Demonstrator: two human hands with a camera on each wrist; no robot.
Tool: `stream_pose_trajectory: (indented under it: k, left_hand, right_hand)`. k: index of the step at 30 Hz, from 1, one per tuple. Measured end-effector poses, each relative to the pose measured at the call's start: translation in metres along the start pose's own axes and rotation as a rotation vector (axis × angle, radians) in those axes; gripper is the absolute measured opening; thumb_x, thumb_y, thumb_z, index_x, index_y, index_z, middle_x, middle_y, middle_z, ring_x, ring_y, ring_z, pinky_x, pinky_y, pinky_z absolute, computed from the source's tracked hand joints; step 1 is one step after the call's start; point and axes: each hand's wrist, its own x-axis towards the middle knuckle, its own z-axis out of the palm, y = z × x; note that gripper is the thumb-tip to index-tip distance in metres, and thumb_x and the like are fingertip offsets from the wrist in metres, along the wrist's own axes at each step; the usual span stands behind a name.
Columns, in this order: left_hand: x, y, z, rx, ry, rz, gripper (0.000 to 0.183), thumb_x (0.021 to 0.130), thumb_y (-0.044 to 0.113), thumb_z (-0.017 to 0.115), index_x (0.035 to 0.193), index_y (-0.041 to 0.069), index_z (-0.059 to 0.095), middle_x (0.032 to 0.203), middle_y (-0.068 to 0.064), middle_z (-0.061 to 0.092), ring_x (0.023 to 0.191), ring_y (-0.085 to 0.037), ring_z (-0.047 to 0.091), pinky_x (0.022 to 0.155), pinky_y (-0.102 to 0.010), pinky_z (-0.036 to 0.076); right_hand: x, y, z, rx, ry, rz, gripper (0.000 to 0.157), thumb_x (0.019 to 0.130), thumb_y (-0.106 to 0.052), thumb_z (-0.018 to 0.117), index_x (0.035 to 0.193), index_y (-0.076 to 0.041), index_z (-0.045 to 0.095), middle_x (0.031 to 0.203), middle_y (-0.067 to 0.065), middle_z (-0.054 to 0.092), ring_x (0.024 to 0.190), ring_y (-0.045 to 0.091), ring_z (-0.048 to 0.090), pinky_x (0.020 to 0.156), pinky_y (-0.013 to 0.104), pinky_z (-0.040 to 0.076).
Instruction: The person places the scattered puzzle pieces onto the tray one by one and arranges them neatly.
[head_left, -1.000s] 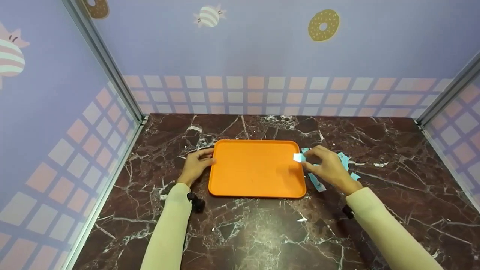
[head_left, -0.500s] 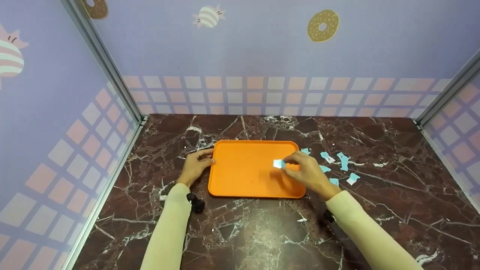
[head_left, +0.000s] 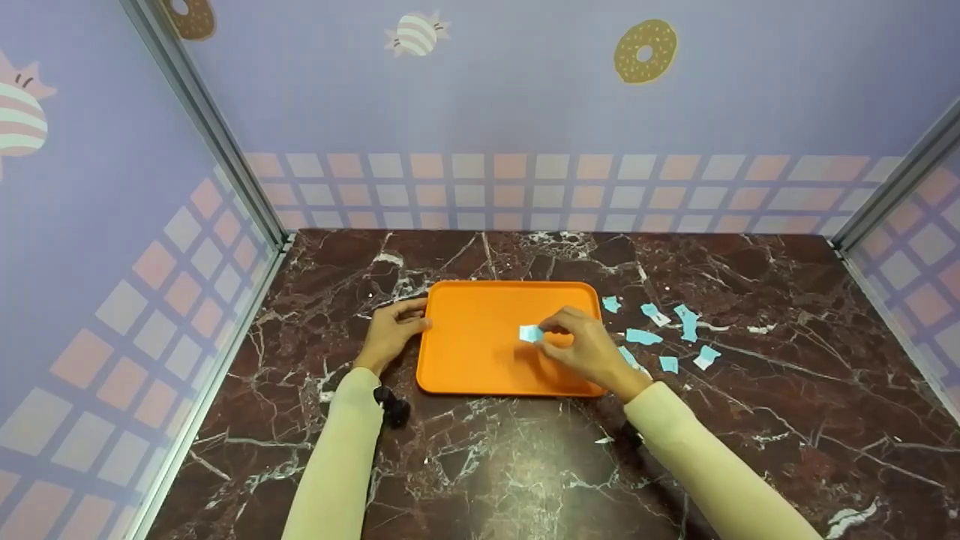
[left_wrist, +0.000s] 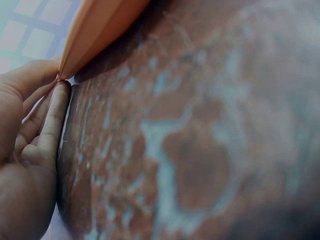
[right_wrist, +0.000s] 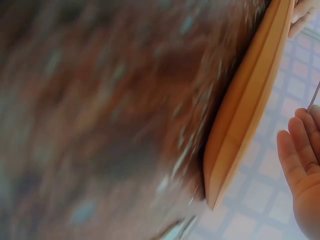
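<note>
An orange tray point(head_left: 480, 345) lies flat on the dark marbled table. At its left edge my left hand point(head_left: 391, 330) holds the rim; in the left wrist view the thumb point(left_wrist: 37, 75) is on the rim and the fingers are low beside it. Over the tray's right half, my right hand point(head_left: 589, 352) pinches a small light-blue piece of paper point(head_left: 531, 333) between thumb and fingertips. From the right wrist camera, the right hand point(right_wrist: 305, 160) shows above the tray's side point(right_wrist: 245, 110), with only a thin edge of the piece visible.
Several light-blue scraps lie right of the tray, among them a star-like scrap point(head_left: 611, 304), a long scrap point(head_left: 687, 322) and a square scrap point(head_left: 669, 364). A patterned wall point(head_left: 487, 112) stands behind the marbled table point(head_left: 450, 465), with side panels left and right.
My right hand has carried the light-blue piece of paper leftward from the tray's right edge to over its right half, uncovering more scraps. The left hand and tray stay put.
</note>
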Motion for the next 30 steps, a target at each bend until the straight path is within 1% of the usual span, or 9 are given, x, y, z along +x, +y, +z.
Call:
stream_pose_trajectory:
  k: [4, 13, 22, 30]
  left_hand:
    - [0.0, 0.001, 0.0, 0.016, -0.002, 0.006, 0.045, 0.093, -0.003, 0.079, 0.137, -0.003, 0.069, 0.13, -0.024, 0.07, 0.121, -0.035, 0.068, 0.091, -0.024, 0.058]
    - [-0.001, 0.003, 0.001, 0.011, 0.007, 0.008, 0.045, 0.092, -0.006, 0.078, 0.136, -0.004, 0.07, 0.128, -0.024, 0.071, 0.118, -0.033, 0.069, 0.091, -0.025, 0.059]
    - [0.001, 0.001, 0.001, 0.005, 0.001, 0.018, 0.044, 0.093, -0.004, 0.078, 0.136, -0.005, 0.069, 0.129, -0.027, 0.069, 0.12, -0.037, 0.068, 0.088, -0.021, 0.058]
    - [0.0, 0.002, 0.001, 0.005, 0.004, 0.006, 0.044, 0.093, -0.004, 0.078, 0.136, -0.005, 0.07, 0.129, -0.025, 0.07, 0.12, -0.035, 0.068, 0.09, -0.024, 0.058]
  right_hand:
    - [0.003, -0.005, 0.006, 0.01, -0.019, 0.02, 0.02, 0.09, -0.007, 0.083, 0.108, -0.003, 0.077, 0.105, 0.007, 0.071, 0.097, 0.027, 0.068, 0.087, 0.042, 0.06]
    - [0.01, -0.013, 0.018, 0.026, -0.051, 0.026, 0.02, 0.089, -0.003, 0.082, 0.108, -0.002, 0.076, 0.105, 0.008, 0.069, 0.098, 0.028, 0.069, 0.09, 0.041, 0.06]
    - [0.016, -0.02, 0.029, 0.019, -0.085, 0.004, 0.021, 0.088, -0.002, 0.082, 0.108, -0.001, 0.076, 0.105, 0.008, 0.07, 0.099, 0.027, 0.07, 0.091, 0.039, 0.06]
    - [0.023, -0.03, 0.04, -0.02, -0.131, -0.029, 0.022, 0.088, -0.007, 0.083, 0.108, 0.001, 0.076, 0.105, 0.01, 0.07, 0.1, 0.028, 0.068, 0.095, 0.042, 0.058]
